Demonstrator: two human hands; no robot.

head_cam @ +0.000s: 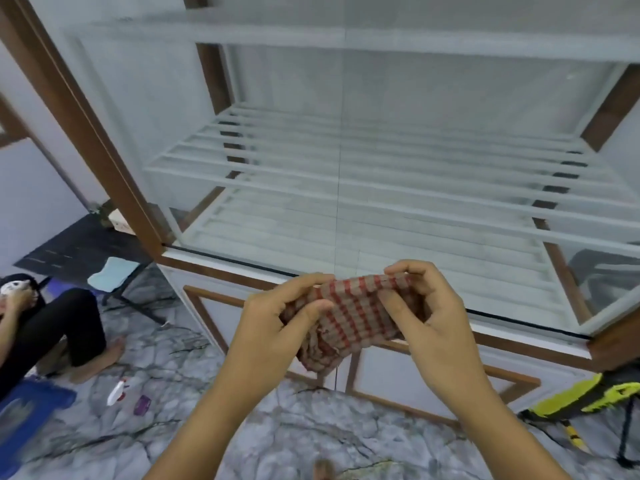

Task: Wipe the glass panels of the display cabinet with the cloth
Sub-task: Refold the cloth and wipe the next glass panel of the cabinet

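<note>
A red-and-beige checked cloth (349,315) is bunched between both hands in front of the display cabinet. My left hand (273,323) pinches its left edge with thumb and fingers. My right hand (433,306) grips its right edge, fingers curled over the top. The cabinet's large front glass panel (346,150) fills the upper view behind the hands, framed in brown wood (93,133), with white slatted shelves (363,188) inside. Neither hand touches the glass.
A seated person's leg (69,327) is at the left on the marble floor. A white spray bottle (116,393) and a small purple object (142,405) lie nearby. A black folding table (86,247) carries a light-blue cloth (110,273). A yellow-black item (585,398) sits at the right.
</note>
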